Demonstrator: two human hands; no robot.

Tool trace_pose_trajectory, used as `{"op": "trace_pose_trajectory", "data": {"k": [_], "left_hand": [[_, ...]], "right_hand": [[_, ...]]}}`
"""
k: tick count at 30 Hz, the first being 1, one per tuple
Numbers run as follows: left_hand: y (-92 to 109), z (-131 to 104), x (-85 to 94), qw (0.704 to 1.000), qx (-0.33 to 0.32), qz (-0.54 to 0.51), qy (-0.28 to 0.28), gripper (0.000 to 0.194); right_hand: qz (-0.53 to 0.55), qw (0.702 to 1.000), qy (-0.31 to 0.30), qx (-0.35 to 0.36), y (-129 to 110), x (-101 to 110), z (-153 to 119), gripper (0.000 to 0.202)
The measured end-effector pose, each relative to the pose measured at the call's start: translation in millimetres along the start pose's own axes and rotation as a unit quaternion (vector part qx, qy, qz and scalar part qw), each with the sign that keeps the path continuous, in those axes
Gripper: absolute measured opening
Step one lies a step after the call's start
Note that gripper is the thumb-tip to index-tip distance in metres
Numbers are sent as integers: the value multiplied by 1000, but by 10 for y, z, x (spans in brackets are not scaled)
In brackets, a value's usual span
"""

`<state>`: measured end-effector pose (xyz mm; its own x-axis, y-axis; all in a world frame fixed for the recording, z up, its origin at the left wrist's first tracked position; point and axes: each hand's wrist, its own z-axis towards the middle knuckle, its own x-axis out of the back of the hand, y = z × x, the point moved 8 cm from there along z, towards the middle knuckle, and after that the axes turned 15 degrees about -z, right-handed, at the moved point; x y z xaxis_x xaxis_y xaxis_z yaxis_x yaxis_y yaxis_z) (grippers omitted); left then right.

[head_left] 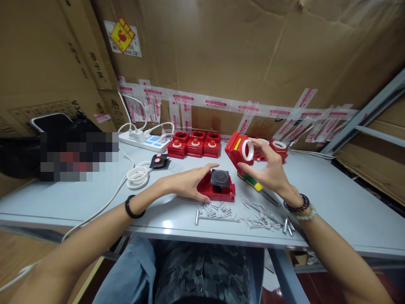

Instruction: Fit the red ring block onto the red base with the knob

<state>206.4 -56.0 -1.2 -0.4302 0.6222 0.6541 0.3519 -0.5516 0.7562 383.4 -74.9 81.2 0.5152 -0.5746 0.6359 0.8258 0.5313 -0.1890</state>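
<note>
My left hand (pixel 186 182) lies flat on the table, fingers against the left side of a red housing base (pixel 218 192) that has a black square pad (pixel 220 177) on top. My right hand (pixel 268 169) is raised a little above the table and holds a red housing cover (pixel 238 150) by its white ring (pixel 247 150), thumb and fingers around the ring. A screwdriver with a yellow, green and red handle (pixel 253 182) lies on the table under my right hand.
Metal screws and pins (pixel 215 210) and white plastic clips (pixel 259 215) lie near the grey table's front edge (pixel 221 238). Three finished red units (pixel 194 145) stand at the back beside a white power strip (pixel 145 141). More red parts (pixel 280 147), white rings (pixel 138 176), cardboard walls behind.
</note>
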Motion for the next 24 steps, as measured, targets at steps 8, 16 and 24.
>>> {"op": "trace_pose_trajectory", "data": {"k": [8, 16, 24], "left_hand": [[296, -72, 289, 983, -122, -3, 134, 77], [778, -405, 616, 896, -302, 53, 320, 72], [602, -237, 480, 915, -270, -133, 270, 92]], "right_hand": [[2, 1000, 3, 2, -85, 71, 21, 60], [18, 997, -55, 46, -468, 150, 137, 67], [91, 995, 37, -15, -667, 215, 197, 61]]}}
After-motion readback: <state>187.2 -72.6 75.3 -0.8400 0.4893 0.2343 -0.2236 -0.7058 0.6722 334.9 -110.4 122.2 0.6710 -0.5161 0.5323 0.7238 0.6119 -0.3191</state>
